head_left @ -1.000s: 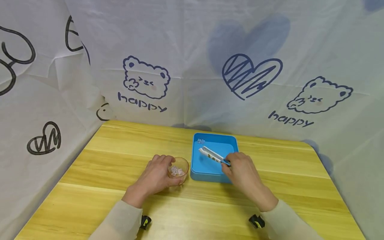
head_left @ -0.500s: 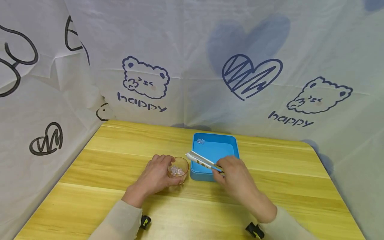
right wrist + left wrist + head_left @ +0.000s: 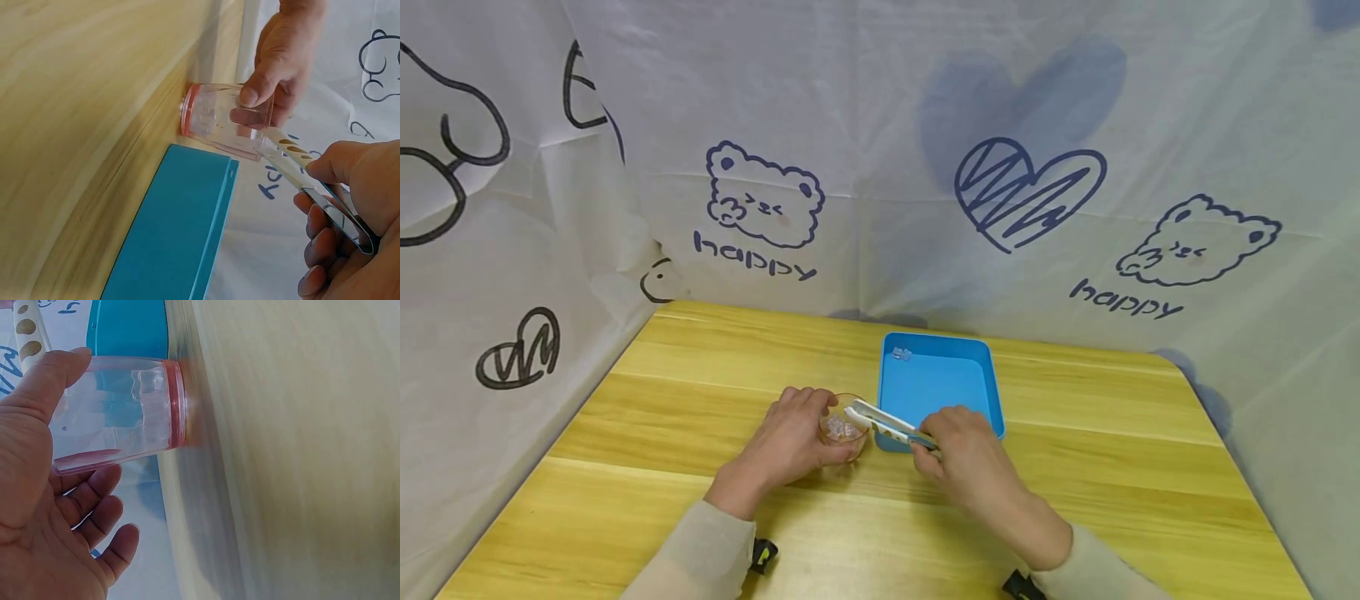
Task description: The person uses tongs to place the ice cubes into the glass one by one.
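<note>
In the head view my left hand [image 3: 790, 433] steadies a clear cup [image 3: 119, 419], thumb on one side and fingers on the other near its rim. The cup stands upright on the table, a reddish band round its base, with several clear cubes [image 3: 841, 428] inside. My right hand [image 3: 973, 458] grips white-and-blue tongs [image 3: 889, 425] with brown spots. Their tips reach over the cup's mouth; whether they pinch a cube I cannot tell. Beside the cup is an open blue box [image 3: 936, 383], clear cubes [image 3: 902, 354] lying in its far left corner.
Wood-grain table [image 3: 715, 358] runs under everything. White cloth [image 3: 880, 167] with drawn hearts and bears hangs behind and along the left side. The blue box wall [image 3: 175, 219] stands close to the cup, below the tongs in the head view.
My right hand has moved left and nearer, carrying the tongs from above the blue box to the cup's mouth. The left hand and cup have stayed in place.
</note>
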Motion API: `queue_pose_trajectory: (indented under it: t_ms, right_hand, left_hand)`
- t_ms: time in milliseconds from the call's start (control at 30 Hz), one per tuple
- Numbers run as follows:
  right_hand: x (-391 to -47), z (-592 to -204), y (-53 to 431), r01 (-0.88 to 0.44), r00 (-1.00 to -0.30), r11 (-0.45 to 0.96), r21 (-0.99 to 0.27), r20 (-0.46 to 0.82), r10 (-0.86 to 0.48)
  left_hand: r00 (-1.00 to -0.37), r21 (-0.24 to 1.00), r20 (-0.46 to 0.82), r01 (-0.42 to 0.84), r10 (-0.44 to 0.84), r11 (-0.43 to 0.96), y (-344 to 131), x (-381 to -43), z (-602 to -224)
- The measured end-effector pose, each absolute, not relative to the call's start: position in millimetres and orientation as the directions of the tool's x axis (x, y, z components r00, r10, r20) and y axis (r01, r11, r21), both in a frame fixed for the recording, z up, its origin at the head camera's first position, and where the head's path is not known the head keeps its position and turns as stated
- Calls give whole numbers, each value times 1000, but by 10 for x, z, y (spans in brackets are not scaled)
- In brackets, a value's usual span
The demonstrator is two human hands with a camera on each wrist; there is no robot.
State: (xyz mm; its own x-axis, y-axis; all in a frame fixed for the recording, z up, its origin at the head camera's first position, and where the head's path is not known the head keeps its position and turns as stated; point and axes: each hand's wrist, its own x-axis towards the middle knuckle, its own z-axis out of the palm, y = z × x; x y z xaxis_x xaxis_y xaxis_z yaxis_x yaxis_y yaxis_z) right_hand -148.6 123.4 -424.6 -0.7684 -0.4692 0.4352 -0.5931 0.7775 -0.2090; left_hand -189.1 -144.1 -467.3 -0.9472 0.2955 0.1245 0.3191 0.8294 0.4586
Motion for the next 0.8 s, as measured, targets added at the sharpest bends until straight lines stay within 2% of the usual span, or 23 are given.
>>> queue_pose_trajectory:
  t_ms: [433, 800]
  right_hand:
    - [-1486, -4338, 1245, -608, -749, 769, -198, 463, -474]
    - [-1487, -4329, 1255, -614, -741, 766, -190, 474, -476]
  left_hand:
    - [-928, 374, 161, 372, 335, 850, -1455, -1890, -4645]
    - [-928, 377, 162, 372, 335, 848, -1443, -1890, -4637]
